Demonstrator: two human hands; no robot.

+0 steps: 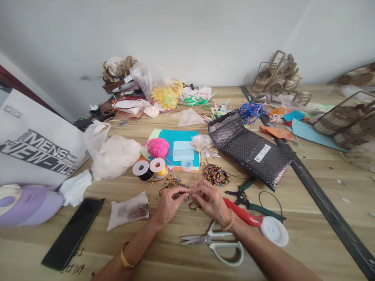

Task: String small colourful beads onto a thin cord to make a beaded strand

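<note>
Fingertips of my left hand [170,204] and my right hand [210,203] meet in a pinch near the middle of the table. Between them is a thin pale cord, with one end sticking up [195,178]. Right below the fingertips shows a loop of small multicoloured beads [193,206], partly hidden by my right hand. The exact spot of the pinch is too small to make out. Loose dark beads [175,182] lie just beyond my left hand. Past my right hand rests a coil of colourful beaded strings [216,175].
White-handled scissors [226,246] lie below my right wrist, beside green-handled pliers [242,196], a red-handled tool [246,213] and a white spool [274,231]. Thread spools [142,168], pink yarn [157,148] and a black bubble mailer [252,149] lie beyond. A bead pouch [130,210] and phone [73,233] sit left.
</note>
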